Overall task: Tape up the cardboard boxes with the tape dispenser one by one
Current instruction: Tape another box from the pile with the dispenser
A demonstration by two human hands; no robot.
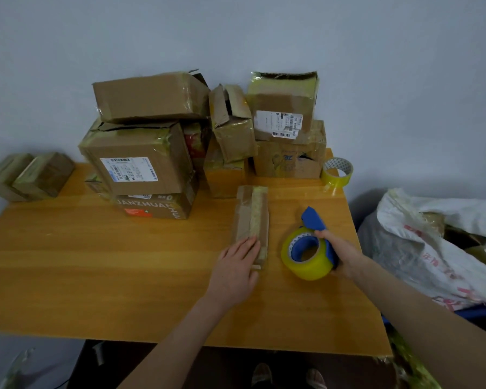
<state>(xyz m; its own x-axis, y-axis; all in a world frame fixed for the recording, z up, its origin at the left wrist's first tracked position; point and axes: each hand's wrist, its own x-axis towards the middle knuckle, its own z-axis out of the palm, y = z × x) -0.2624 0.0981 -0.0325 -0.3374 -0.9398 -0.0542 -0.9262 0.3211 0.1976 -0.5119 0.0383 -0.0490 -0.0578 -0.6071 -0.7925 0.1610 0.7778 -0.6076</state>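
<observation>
Hands: left presses box, right grips dispenser

Left hand flat, right seemingly curled.

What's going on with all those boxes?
A person works at a wooden table. Their left hand rests flat on a small cardboard box, while their right hand grips the tape dispenser just beside it, not yet on the box. More boxes are piled by the wall, near a spare tape roll.
</observation>
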